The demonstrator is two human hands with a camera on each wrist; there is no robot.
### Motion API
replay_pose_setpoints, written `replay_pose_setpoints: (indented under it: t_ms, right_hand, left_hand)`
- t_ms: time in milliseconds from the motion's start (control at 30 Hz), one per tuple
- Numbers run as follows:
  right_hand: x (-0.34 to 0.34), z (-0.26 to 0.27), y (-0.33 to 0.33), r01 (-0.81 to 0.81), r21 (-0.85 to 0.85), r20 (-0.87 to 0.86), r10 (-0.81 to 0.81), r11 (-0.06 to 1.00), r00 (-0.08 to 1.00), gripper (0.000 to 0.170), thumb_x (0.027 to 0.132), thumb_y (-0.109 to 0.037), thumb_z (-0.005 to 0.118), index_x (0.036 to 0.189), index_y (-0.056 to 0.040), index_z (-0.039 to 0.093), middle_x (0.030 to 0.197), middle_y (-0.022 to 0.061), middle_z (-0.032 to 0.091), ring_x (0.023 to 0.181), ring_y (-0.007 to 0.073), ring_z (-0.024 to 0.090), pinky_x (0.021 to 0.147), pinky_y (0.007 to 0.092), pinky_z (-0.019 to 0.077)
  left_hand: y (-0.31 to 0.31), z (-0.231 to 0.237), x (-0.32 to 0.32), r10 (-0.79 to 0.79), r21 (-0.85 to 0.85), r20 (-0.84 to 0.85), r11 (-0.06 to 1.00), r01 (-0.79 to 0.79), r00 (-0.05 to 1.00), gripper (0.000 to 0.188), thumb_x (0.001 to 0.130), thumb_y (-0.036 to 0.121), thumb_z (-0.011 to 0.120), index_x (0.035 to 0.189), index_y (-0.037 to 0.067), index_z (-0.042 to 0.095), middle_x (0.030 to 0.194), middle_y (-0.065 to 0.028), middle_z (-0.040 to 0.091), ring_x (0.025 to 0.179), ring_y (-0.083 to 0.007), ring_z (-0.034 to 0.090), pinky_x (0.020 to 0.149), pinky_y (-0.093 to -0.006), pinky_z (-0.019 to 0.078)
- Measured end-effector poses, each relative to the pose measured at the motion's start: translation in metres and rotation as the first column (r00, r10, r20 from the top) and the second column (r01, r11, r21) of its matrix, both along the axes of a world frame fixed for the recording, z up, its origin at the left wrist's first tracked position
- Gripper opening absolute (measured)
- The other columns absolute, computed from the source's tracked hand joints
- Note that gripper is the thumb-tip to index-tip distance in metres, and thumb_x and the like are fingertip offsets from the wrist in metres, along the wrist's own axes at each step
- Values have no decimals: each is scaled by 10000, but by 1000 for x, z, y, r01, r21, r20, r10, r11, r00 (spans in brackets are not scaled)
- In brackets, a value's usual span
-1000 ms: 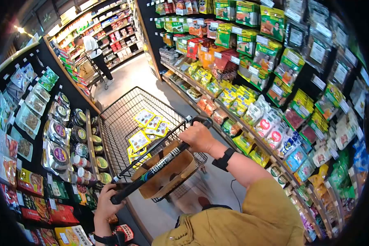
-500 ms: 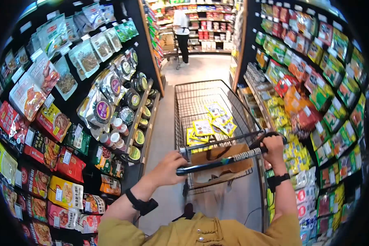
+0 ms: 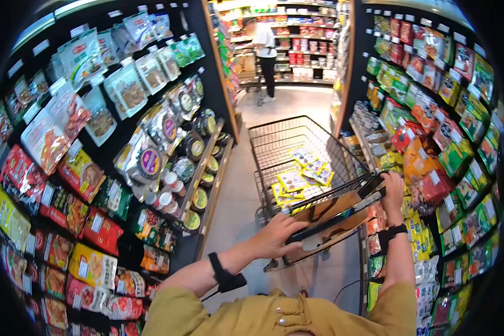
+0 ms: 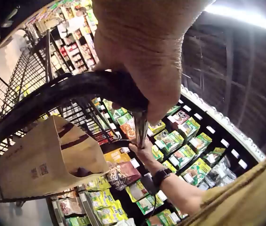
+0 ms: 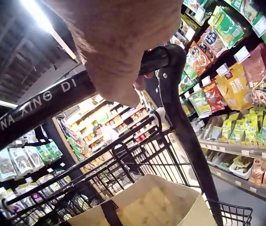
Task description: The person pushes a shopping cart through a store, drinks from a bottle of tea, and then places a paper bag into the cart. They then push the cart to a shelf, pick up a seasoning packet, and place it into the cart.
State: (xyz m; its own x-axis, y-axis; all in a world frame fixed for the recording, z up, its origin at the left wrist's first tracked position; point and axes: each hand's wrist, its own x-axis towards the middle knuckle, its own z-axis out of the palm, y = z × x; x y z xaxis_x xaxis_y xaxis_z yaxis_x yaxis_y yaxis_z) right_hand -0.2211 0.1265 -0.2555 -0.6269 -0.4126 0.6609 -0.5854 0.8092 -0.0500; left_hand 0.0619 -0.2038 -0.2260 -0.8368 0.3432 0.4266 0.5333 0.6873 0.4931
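Note:
A black wire shopping cart [image 3: 256,147] stands in front of me, its front end toward the far end of the aisle. Near the left end of its black handle [image 3: 341,215], my left hand [image 3: 277,235] grips the bar, with the thumb underneath. My right hand [image 3: 393,193] holds the handle's right end, fingers curled round the bar, as the right wrist view also shows. Several yellow-edged flat packets [image 3: 294,180] lie in the basket. Close to the handle sits an open brown paper bag [image 4: 39,162]; the left wrist view shows its side and mouth.
Shelves of hanging food pouches [image 3: 131,89] line the left, with round tubs [image 3: 195,144] on low ledges. More packets [image 3: 422,109] fill the right-hand shelves, close beside the cart. A person [image 3: 266,47] with another cart stands at the aisle's far end.
My view has swung left and levelled. Both hands have stayed on the handle, which now slants more steeply up to the right. The packets remain in the basket.

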Motion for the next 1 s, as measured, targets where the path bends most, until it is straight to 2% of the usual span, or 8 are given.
replay_pose_setpoints:
  t_ms: [100, 133, 200, 267, 333, 600, 800, 1000]
  right_hand:
    - [-22, -6, -3, 257, 55, 63, -261, 965, 963, 721, 704, 77, 583, 1375, -114, 399, 1399, 257, 371, 1300, 404, 364, 1062, 473, 295]
    - [-18, -5, -9, 219, -109, 200, -194, 970, 960, 726, 720, 65, 567, 1400, -90, 364, 1400, 271, 364, 1290, 412, 369, 1067, 455, 296]
    - [-27, -30, 2, 39, -524, 400, 206, 851, 893, 713, 790, 5, 527, 1452, -15, 262, 1429, 268, 343, 1272, 403, 394, 1059, 418, 323]
    - [18, -21, -9, 243, -804, 572, 596, 542, 563, 619, 916, -150, 511, 1455, -13, 241, 1289, 172, 502, 1162, 280, 530, 955, 389, 458]
    - [62, -12, -31, 424, -817, 538, 779, 389, 321, 653, 923, -262, 568, 1449, -54, 240, 1086, 105, 581, 922, 187, 628, 581, 309, 563]
    - [76, -11, -65, 432, -854, 477, 767, 289, 429, 227, 915, -212, 558, 1073, -61, 493, 865, 16, 558, 725, 101, 561, 588, 253, 470]
    - [41, -5, -42, 465, -848, 425, 852, 256, 305, 180, 913, -200, 552, 1037, -83, 494, 814, 27, 620, 637, 116, 616, 464, 239, 493]
    - [16, -13, -29, 472, -851, 418, 841, 231, 342, 167, 927, -196, 536, 1040, -80, 497, 780, 18, 588, 642, 125, 589, 546, 241, 495]
  left_hand:
    - [25, 0, -21, 97, -57, 15, 994, -96, 995, 559, 858, 327, 644, 1310, 57, 458, 983, -149, 555, 937, -331, 506, 863, -408, 420]
    - [33, -1, -30, 126, -103, 16, 987, -123, 992, 576, 857, 330, 643, 1331, 73, 440, 983, -152, 556, 938, -330, 508, 858, -409, 428]
    - [47, -8, -48, 168, -157, -91, 971, -180, 982, 598, 846, 331, 649, 1343, 84, 427, 941, -144, 569, 905, -321, 527, 818, -407, 447]
    - [61, -5, -63, 176, -174, -111, 966, -194, 978, 596, 840, 335, 652, 1334, 83, 434, 922, -136, 576, 884, -316, 535, 797, -402, 452]
    - [75, -7, -77, 207, -174, -155, 957, -232, 966, 589, 822, 343, 660, 1307, 80, 453, 898, -124, 598, 829, -305, 564, 751, -389, 457]
    - [124, -4, -129, 180, -58, -161, 980, -191, 970, 685, 750, 341, 724, 1308, 87, 421, 923, -148, 594, 851, -341, 577, 720, -421, 454]
    - [134, -6, -146, 99, -135, -111, 984, -114, 989, 627, 796, 233, 664, 1323, 35, 389, 1026, -170, 555, 917, -342, 556, 773, -422, 427]
    - [144, -21, -160, 73, -62, -197, 994, -87, 978, 670, 822, 207, 649, 1390, 31, 341, 1250, -251, 460, 1085, -388, 499, 906, -457, 403]
